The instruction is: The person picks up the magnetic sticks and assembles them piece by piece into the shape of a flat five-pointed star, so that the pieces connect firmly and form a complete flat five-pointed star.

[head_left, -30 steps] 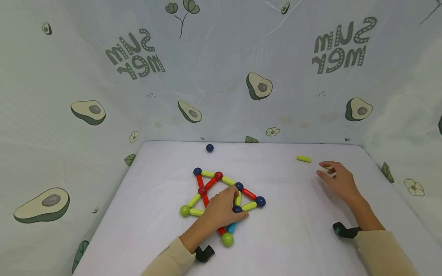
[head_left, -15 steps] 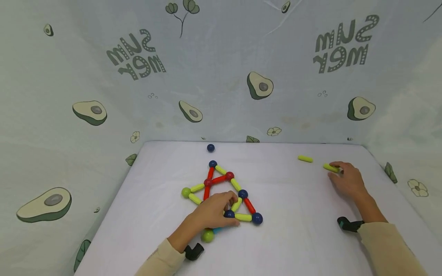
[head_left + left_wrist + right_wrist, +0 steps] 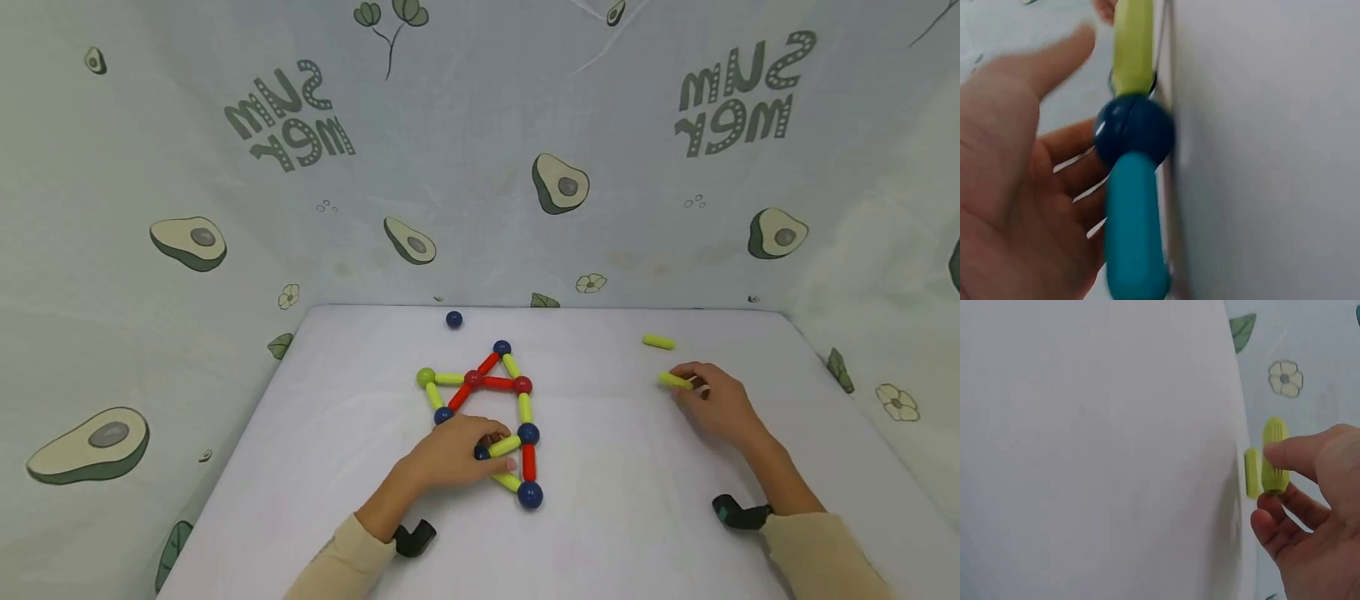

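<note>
In the head view, my left hand [image 3: 453, 452] curves its fingers around a navy ball [image 3: 482, 452] of a magnetic ball-and-rod frame. Red and yellow-green rods join navy, red and green balls there; the hand hides the frame's near left part. A teal rod [image 3: 1136, 228] joins the same navy ball [image 3: 1135, 130] in the left wrist view, where the thumb stands apart from it. My right hand [image 3: 716, 402] pinches a yellow-green magnetic rod [image 3: 1275, 456] between thumb and fingers, above the table.
Another yellow-green rod [image 3: 658, 342] lies on the white table [image 3: 615, 533], just beyond my right hand. A loose navy ball [image 3: 453, 319] sits near the far edge. Behind the table hangs a printed cloth [image 3: 480, 125] with avocados.
My left hand has turned the frame clockwise, bringing its right side upright in view. My right hand has picked up a yellow-green rod and carried it left.
</note>
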